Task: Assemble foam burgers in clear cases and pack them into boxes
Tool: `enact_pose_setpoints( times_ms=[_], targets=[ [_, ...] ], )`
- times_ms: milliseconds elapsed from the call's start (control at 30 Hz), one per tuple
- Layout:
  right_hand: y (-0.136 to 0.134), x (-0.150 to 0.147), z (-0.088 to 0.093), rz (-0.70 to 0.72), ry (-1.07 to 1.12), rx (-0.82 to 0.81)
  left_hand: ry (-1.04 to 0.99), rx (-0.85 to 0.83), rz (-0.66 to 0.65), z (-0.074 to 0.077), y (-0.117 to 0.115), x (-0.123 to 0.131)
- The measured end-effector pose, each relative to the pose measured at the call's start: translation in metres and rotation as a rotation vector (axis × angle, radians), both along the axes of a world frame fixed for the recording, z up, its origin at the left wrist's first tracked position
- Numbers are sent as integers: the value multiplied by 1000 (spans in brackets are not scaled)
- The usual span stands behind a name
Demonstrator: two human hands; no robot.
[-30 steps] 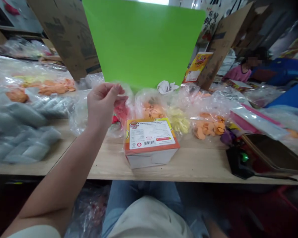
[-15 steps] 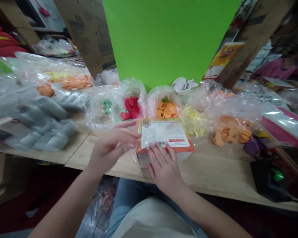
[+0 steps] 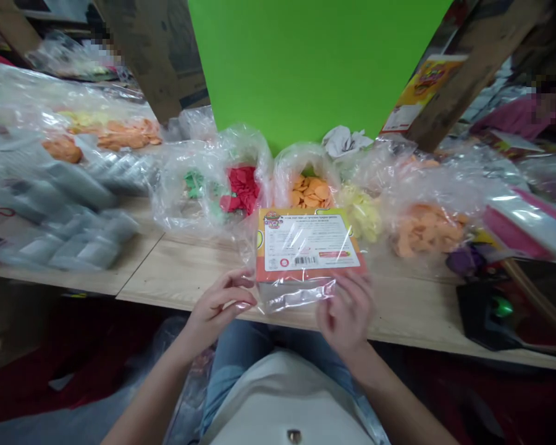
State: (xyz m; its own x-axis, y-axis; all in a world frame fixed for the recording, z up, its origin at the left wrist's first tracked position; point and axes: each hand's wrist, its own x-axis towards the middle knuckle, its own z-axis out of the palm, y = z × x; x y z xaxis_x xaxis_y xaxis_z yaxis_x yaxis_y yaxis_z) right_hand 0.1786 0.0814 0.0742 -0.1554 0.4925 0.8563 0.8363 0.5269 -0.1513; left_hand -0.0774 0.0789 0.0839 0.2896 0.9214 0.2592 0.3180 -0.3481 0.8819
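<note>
We've got the printed carton [image 3: 306,244] in clear film [image 3: 296,295] just ahead of both hands, left hand [image 3: 220,303] curled near its corner, right hand [image 3: 347,309] loosely spread on the film; it looks light, stiff and slippery, so best gripped by the carton's edges.

Bright, even indoor light falls across the worktop [image 3: 185,269], with glare picked out on the clear plastic film [image 3: 296,295]; the worktop's front edge is bowed by wide-lens distortion, and the floor [image 3: 28,364] is left dim.

You are handling a printed cardboard box [image 3: 306,244] inside a glossy, clear plastic bag [image 3: 296,295], above a smooth, matt wood-grain tabletop [image 3: 180,272].
</note>
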Motion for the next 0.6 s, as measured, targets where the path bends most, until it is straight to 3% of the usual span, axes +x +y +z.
enact_pose_setpoints(
  times_ms=[67,133,200,267,333,433,533,600],
  targets=[
    [-7,39,-3,-89,194,50,13,5,-50,1,5,-6],
    [-8,77,8,-168,544,-14,1,3,-109,2,9,-10],
    [-2,106,32,-114,964,-271,-17,0,-167,4,13,-14],
    [10,125,66,46,1230,-682,-11,-16,-195,5,16,-15],
    [26,134,99,134,1236,-982,9,-42,-208,7,19,-16],
    [50,135,134,25,1042,-1150,17,-86,-219,7,23,-16],
    [63,129,150,-94,805,-1228,-15,-126,-235,4,25,-16],
    [60,127,153,-64,739,-1201,-31,-169,-246,2,24,-18]
  ],
)
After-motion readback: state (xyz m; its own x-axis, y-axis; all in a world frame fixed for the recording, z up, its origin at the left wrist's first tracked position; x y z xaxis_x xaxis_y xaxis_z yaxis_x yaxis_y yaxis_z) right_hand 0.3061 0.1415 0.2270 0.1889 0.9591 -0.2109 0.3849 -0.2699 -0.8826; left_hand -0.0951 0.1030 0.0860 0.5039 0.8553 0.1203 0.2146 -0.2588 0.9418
